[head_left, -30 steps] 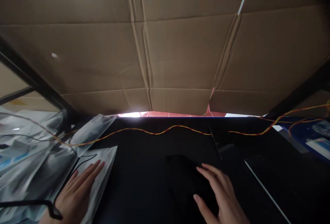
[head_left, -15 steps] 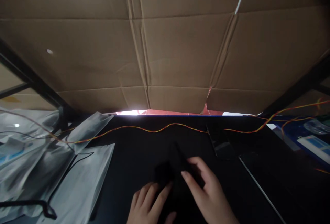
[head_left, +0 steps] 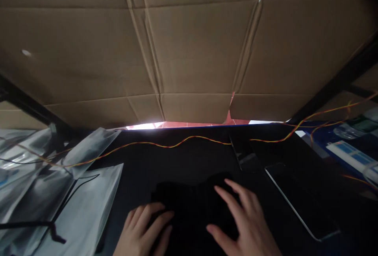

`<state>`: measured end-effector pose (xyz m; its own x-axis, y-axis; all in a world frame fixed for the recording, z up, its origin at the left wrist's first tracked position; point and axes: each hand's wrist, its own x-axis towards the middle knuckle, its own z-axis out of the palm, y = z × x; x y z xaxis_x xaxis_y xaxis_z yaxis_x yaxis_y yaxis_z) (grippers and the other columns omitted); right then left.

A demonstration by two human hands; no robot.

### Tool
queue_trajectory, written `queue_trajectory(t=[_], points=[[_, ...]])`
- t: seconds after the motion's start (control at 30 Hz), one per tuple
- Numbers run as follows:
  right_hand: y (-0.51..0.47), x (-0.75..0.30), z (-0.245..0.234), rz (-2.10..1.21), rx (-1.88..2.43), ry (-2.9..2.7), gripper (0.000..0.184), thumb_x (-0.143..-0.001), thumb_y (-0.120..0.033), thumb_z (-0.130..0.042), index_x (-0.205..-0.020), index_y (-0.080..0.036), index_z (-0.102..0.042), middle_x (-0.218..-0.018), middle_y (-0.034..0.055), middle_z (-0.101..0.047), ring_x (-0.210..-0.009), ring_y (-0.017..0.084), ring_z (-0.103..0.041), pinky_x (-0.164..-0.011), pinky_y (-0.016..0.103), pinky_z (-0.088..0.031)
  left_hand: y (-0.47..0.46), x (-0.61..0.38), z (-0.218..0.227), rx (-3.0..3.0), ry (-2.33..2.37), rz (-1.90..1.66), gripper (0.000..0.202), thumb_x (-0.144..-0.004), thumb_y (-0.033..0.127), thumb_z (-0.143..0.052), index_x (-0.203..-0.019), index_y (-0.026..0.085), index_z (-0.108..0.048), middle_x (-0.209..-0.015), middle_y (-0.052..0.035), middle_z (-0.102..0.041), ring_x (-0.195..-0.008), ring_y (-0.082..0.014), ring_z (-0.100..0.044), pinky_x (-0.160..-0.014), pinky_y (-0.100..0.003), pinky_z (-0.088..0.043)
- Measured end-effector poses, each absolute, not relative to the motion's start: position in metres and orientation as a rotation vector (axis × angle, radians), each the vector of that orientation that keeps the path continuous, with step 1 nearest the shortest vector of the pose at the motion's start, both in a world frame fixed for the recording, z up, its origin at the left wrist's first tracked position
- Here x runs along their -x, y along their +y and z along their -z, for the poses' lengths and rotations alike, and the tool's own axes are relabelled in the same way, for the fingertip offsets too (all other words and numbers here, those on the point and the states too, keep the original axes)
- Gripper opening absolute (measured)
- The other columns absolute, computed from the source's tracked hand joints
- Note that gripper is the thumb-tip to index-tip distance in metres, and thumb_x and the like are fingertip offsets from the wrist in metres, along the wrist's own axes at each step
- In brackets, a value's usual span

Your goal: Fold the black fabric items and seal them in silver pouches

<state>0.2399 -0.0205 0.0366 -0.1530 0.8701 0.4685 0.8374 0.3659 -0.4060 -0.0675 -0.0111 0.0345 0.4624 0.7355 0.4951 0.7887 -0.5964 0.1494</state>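
A dark, soft black item (head_left: pixel 189 203) lies on the black table surface (head_left: pixel 177 161), hard to make out against it. My left hand (head_left: pixel 141 228) rests on its left side with fingers stretched forward and slightly apart. My right hand (head_left: pixel 242 220) lies on its right side, fingers spread flat over it. Neither hand grips anything that I can see.
Silver plastic bags (head_left: pixel 79 205) pile up at the left, with a black cable across them. A red-yellow wire (head_left: pixel 177 144) runs along the table's back. A dark flat tablet-like slab (head_left: pixel 298 201) lies at the right. A cardboard wall (head_left: pixel 189 51) stands behind.
My left hand left the silver bag and came to the black item beside my right hand. The black item now lies spread wider. The view shifted slightly.
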Motion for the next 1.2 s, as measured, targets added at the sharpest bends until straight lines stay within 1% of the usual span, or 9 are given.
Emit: queue_trajectory(t=[0.1, 0.33, 0.47, 0.53, 0.6, 0.77, 0.87, 1.03, 1.2], points=[[-0.014, -0.230, -0.038, -0.238, 1.454, -1.940, 0.012, -0.102, -0.029, -0.066, -0.112, -0.031, -0.072, -0.119, 0.0065, -0.080, -0.103, 0.028, -0.081, -0.082, 0.042, -0.069, -0.013, 0.064, -0.023, 2.626, -1.418, 0.685, 0.031, -0.101, 0.030, -0.063, -0.131, 0.033, -0.073, -0.116, -0.0042, -0.078, -0.091, -0.0222, -0.077, -0.074, -0.034, -0.062], [-0.025, -0.334, -0.035, -0.564, 1.741, -1.763, 0.005, -0.097, -0.030, -0.061, -0.097, -0.030, -0.067, -0.082, -0.0020, -0.074, -0.072, 0.018, -0.078, -0.065, 0.025, -0.065, -0.016, 0.112, -0.015, 2.621, -1.603, 0.560, 0.038, -0.101, 0.042, -0.070, -0.139, 0.036, -0.071, -0.126, -0.0059, -0.076, -0.102, -0.0246, -0.077, -0.080, -0.036, -0.065], [-0.036, -0.344, -0.031, -0.337, 1.702, -1.886, 0.041, -0.098, -0.030, -0.056, -0.138, -0.034, -0.067, -0.128, 0.0077, -0.077, -0.109, 0.025, -0.081, -0.084, 0.035, -0.071, -0.017, 0.127, -0.026, 2.712, -1.492, 0.540, 0.043, -0.103, 0.040, -0.068, -0.146, 0.038, -0.069, -0.130, -0.0046, -0.074, -0.107, -0.0224, -0.075, -0.087, -0.033, -0.065], [-0.036, -0.329, -0.033, -0.269, 1.639, -1.974, 0.057, -0.101, -0.030, -0.055, -0.157, -0.039, -0.057, -0.158, 0.0101, -0.061, -0.139, 0.029, -0.068, -0.102, 0.045, -0.067, -0.013, 0.129, -0.034, 2.677, -1.484, 0.609, 0.042, -0.105, 0.033, -0.061, -0.146, 0.038, -0.069, -0.139, -0.0053, -0.071, -0.116, -0.0236, -0.072, -0.094, -0.035, -0.064], [-0.029, -0.312, -0.038, -0.345, 1.587, -2.110, 0.054, -0.100, -0.029, -0.063, -0.152, -0.045, -0.063, -0.170, 0.0055, -0.050, -0.153, 0.033, -0.056, -0.111, 0.052, -0.062, -0.004, 0.131, -0.040, 2.651, -1.491, 0.620, 0.045, -0.104, 0.029, -0.059, -0.146, 0.039, -0.069, -0.150, -0.0056, -0.067, -0.123, -0.0261, -0.070, -0.097, -0.039, -0.062], [0.013, -0.300, -0.042, -0.614, 1.557, -2.012, 0.011, -0.098, -0.030, -0.074, -0.098, -0.036, -0.082, -0.130, 0.0000, -0.079, -0.123, 0.028, -0.076, -0.104, 0.044, -0.065, 0.035, 0.133, -0.054, 2.767, -1.424, 0.583, 0.021, -0.104, 0.034, -0.065, -0.117, 0.042, -0.080, -0.110, 0.0040, -0.082, -0.095, -0.0196, -0.075, -0.081, -0.031, -0.059], [0.038, -0.303, -0.040, -0.505, 1.595, -1.827, 0.020, -0.108, -0.042, -0.065, -0.108, -0.030, -0.081, -0.113, 0.0041, -0.082, -0.104, 0.025, -0.081, -0.094, 0.041, -0.067, 0.054, 0.126, -0.061, 2.702, -1.481, 0.661, 0.021, -0.111, 0.038, -0.058, -0.112, 0.035, -0.079, -0.102, 0.0020, -0.079, -0.092, -0.0181, -0.074, -0.082, -0.030, -0.059], [0.035, -0.278, -0.042, -0.134, 1.577, -1.620, 0.026, -0.110, -0.038, -0.060, -0.130, -0.029, -0.073, -0.138, 0.0124, -0.072, -0.135, 0.035, -0.067, -0.115, 0.062, -0.054, 0.049, 0.090, -0.059, 2.326, -1.637, 0.853, 0.034, -0.110, 0.024, -0.056, -0.142, 0.026, -0.068, -0.132, -0.0131, -0.071, -0.115, -0.0314, -0.068, -0.100, -0.050, -0.055], [-0.002, -0.240, -0.032, -0.371, 1.429, -1.985, 0.028, -0.109, -0.024, -0.062, -0.132, -0.037, -0.073, -0.137, 0.0042, -0.075, -0.125, 0.025, -0.076, -0.105, 0.045, -0.066, 0.012, 0.075, -0.040, 2.645, -1.459, 0.652, 0.045, -0.102, 0.026, -0.066, -0.145, 0.041, -0.068, -0.146, -0.0016, -0.072, -0.122, -0.0248, -0.074, -0.095, -0.037, -0.065]])
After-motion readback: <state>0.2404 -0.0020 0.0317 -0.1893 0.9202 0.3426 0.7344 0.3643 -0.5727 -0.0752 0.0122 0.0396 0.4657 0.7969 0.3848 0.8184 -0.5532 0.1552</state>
